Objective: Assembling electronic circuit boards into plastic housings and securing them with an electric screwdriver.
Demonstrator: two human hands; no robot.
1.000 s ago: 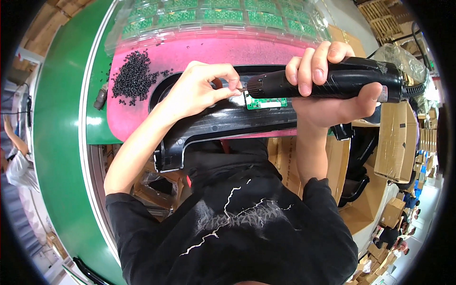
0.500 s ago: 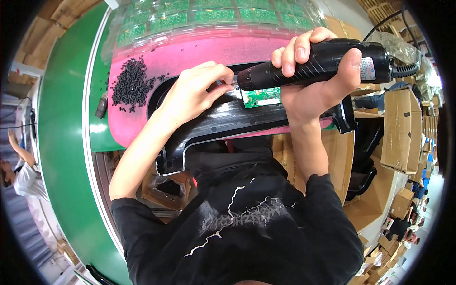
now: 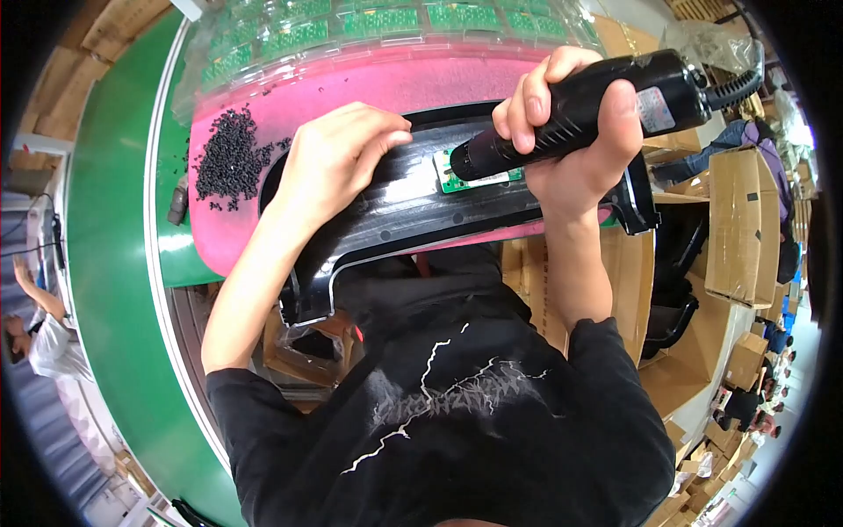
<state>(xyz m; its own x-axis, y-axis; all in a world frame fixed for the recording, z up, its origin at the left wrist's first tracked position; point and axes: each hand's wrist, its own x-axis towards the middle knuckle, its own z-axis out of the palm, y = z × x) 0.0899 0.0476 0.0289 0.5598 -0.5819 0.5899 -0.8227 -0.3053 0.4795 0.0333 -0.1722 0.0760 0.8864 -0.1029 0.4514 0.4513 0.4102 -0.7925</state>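
My right hand (image 3: 571,145) is wrapped round a black electric screwdriver (image 3: 584,110), its cable running off at the upper right. The tool's nose end points down over a green circuit board (image 3: 450,185), hiding part of it; its tip cannot be seen. That board lies inside a long black plastic housing (image 3: 395,206) with curved ends. Over the housing's left part is my left hand (image 3: 329,162), thumb and fingertips pressed together. Whatever they pinch, if anything, is too small or hidden.
A heap of small black screws (image 3: 230,158) lies on the pink mat (image 3: 351,83) at the left. Clear plastic trays of green boards (image 3: 378,19) stand behind. Open cardboard boxes (image 3: 746,224) are at the right. Another person (image 3: 53,338) is at far left.
My left hand has drawn back left from the screwdriver's nose. The screwdriver has tilted and its nose has moved down over the board. The housing has shifted slightly left.
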